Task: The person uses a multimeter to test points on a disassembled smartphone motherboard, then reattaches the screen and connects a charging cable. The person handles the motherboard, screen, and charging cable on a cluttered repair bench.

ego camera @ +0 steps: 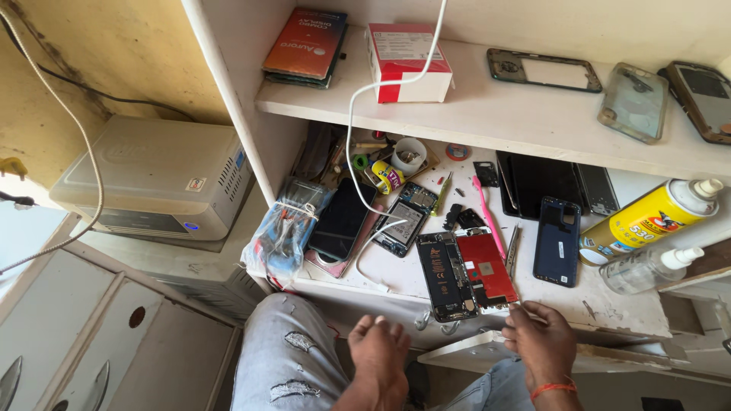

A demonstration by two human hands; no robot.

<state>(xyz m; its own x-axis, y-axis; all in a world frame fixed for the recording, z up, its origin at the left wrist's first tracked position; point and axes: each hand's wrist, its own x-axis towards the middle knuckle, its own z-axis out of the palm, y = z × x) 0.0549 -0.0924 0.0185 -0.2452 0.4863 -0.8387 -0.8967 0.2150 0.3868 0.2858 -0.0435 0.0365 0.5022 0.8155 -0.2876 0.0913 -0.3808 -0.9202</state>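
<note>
My left hand (pixel 378 348) hovers below the front edge of the white worktop (pixel 609 304), fingers curled, holding nothing I can see. My right hand (pixel 539 336) rests at the worktop's edge, its fingers touching the bottom of an opened phone. That phone lies as two halves: a dark body with exposed boards (pixel 446 275) and a red-backed screen panel (pixel 487 269) beside it. A pink tool (pixel 489 217) and metal tweezers (pixel 513 251) lie just right of the red panel.
A dark blue phone frame (pixel 557 240), another opened phone (pixel 405 218), a black phone (pixel 343 219), a yellow spray bottle (pixel 647 219), a clear bottle (pixel 647 269), a white cable (pixel 352 144), a red-white box (pixel 406 61) and phone parts on the shelf. Grey appliance (pixel 152 175) left.
</note>
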